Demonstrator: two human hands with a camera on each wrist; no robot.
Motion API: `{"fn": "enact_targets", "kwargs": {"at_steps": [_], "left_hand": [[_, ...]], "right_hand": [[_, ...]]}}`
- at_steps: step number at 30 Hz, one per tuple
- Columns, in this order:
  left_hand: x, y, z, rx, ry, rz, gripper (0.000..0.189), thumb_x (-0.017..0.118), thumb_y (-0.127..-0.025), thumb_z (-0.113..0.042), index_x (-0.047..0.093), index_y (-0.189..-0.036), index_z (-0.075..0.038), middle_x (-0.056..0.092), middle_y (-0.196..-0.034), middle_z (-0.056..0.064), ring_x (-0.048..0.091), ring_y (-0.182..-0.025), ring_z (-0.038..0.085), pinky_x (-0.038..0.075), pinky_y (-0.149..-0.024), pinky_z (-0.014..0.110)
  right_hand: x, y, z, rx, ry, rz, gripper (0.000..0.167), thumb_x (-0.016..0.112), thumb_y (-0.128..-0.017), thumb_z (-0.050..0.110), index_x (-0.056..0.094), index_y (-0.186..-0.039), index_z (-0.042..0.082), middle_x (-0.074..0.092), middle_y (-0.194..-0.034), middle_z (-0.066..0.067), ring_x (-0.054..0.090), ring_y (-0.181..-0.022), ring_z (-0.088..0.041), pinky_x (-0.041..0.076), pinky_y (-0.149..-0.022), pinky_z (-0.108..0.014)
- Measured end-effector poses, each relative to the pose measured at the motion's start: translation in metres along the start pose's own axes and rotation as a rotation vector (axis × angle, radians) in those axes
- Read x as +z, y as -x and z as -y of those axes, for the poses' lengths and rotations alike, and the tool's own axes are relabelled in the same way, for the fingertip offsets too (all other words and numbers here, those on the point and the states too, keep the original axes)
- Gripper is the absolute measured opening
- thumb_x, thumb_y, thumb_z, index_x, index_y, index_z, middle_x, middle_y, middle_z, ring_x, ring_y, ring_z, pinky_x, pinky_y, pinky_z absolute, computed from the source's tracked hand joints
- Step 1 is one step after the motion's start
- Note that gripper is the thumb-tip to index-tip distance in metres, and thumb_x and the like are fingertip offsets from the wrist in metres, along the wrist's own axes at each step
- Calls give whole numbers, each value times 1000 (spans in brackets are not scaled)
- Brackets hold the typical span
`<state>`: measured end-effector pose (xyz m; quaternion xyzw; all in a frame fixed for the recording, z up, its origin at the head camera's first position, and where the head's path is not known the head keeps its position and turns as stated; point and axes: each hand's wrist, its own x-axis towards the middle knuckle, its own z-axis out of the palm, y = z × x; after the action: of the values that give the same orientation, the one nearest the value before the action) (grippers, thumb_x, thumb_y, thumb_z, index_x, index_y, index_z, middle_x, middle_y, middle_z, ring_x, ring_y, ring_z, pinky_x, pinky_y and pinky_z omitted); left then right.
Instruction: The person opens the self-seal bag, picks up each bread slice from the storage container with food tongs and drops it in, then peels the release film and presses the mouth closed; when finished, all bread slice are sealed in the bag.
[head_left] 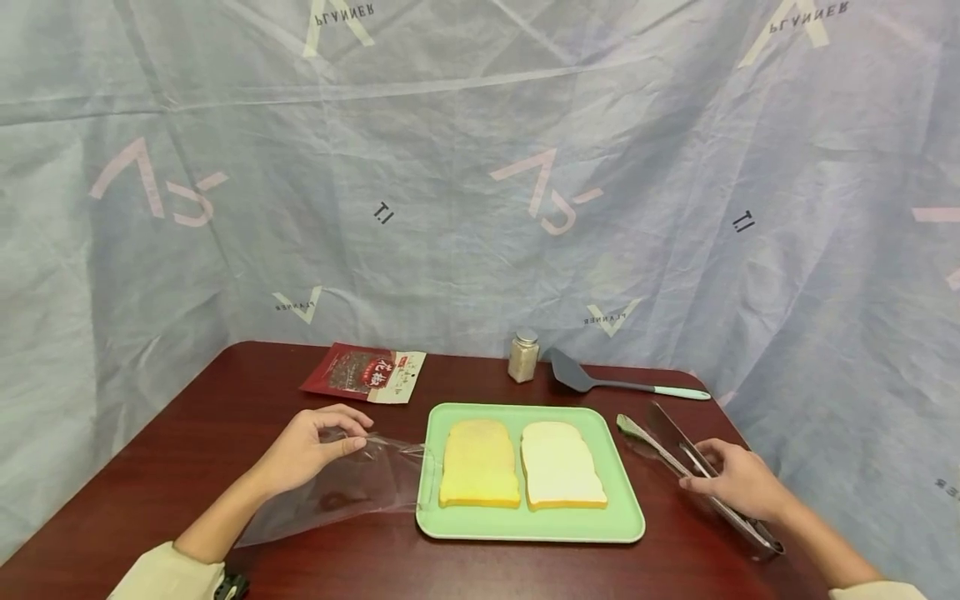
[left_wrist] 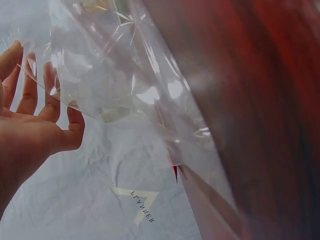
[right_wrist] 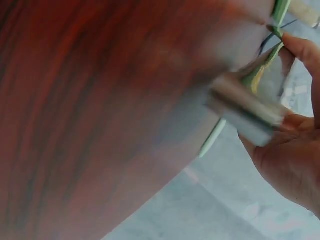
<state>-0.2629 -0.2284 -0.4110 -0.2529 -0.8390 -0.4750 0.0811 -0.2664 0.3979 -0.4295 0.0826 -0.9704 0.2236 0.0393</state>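
Note:
In the head view, the thumb and fingertips of my left hand (head_left: 322,446) pinch the edge of a clear plastic bag (head_left: 375,479). The bag stretches right from the fingertips to the tray's left side and overlaps its rim; in the left wrist view, the creased film (left_wrist: 130,75) crosses the fingers. My right hand (head_left: 738,481) grips a pair of metal tongs (head_left: 738,517) around the middle, thumb on the near arm. The tongs' arms stand spread, their tips pointing toward the back, right of the tray; one tip looks greenish. Blur covers part of the tongs (right_wrist: 245,107) in the right wrist view.
A light green tray (head_left: 525,527) holds a yellow bread slice (head_left: 480,467) and a white bread slice (head_left: 561,467). Farther back are a red spice packet (head_left: 365,372), a small glass jar (head_left: 523,357) and a grey spatula (head_left: 577,377). Grey cloth (head_left: 465,250) hangs behind the table.

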Motion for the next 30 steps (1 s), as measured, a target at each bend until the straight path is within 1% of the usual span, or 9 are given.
{"fn": "enact_targets", "kwargs": {"at_steps": [5,9,13,16,18,21,25,27,30], "left_hand": [[-1,0,0,11,7,0,6,73,-91,-14,74,-88,-20,69,-111,7,65,-101,11,54,-80,35],[-3,0,-1,17,0,-22,5,74,-90,-14,75,-89,-19,70,-110,7,65,-102,10,53,-83,34],[-3,-1,-2,12,39,-13,2,74,-90,-14,75,-91,-14,69,-111,10,66,-98,10,56,-76,35],[-3,-2,-3,3,73,-1,3,74,-90,-14,75,-92,-12,68,-112,13,68,-93,13,58,-68,37],[-2,-2,-3,-2,88,8,3,74,-90,-13,75,-92,-11,68,-112,15,69,-91,18,58,-67,39],[-1,-3,-1,-6,105,28,2,73,-90,-11,74,-92,-10,67,-112,16,70,-90,22,59,-68,40],[0,-4,3,18,116,53,5,73,-90,-7,75,-93,-11,67,-111,19,69,-94,20,59,-72,39],[-2,-4,4,34,113,59,7,73,-90,-6,75,-93,-11,67,-111,20,68,-96,17,59,-73,36],[-5,-4,5,51,92,59,8,73,-90,-6,75,-94,-12,68,-110,20,67,-98,14,58,-73,31]], "right_hand": [[-1,2,26,-39,5,-70,65,84,-77,45,62,-120,1,69,-95,-4,63,-86,-20,48,-68,-36],[-8,5,54,-54,16,-81,67,82,-78,48,62,-122,2,68,-91,-1,61,-82,-17,47,-66,-36],[-11,13,86,-77,-31,-40,66,81,-78,49,62,-124,6,66,-85,4,57,-75,-11,46,-63,-30],[-6,20,111,-107,-90,-12,60,82,-78,47,63,-123,12,66,-88,6,58,-73,-7,47,-62,-27],[1,26,129,-117,-126,2,57,83,-78,46,64,-122,15,66,-88,7,58,-73,-6,47,-62,-25],[14,33,157,-126,-186,37,58,84,-76,45,65,-121,14,67,-89,5,59,-70,-6,48,-60,-25],[31,42,190,-134,-247,102,61,84,-77,42,64,-124,9,69,-96,-4,60,-66,-5,49,-57,-25],[37,44,202,-139,-254,125,61,83,-78,42,63,-125,8,68,-103,-5,59,-65,-4,48,-57,-25],[47,44,214,-128,-262,164,61,81,-79,43,63,-126,7,69,-102,-5,56,-63,-7,46,-55,-27]]}}
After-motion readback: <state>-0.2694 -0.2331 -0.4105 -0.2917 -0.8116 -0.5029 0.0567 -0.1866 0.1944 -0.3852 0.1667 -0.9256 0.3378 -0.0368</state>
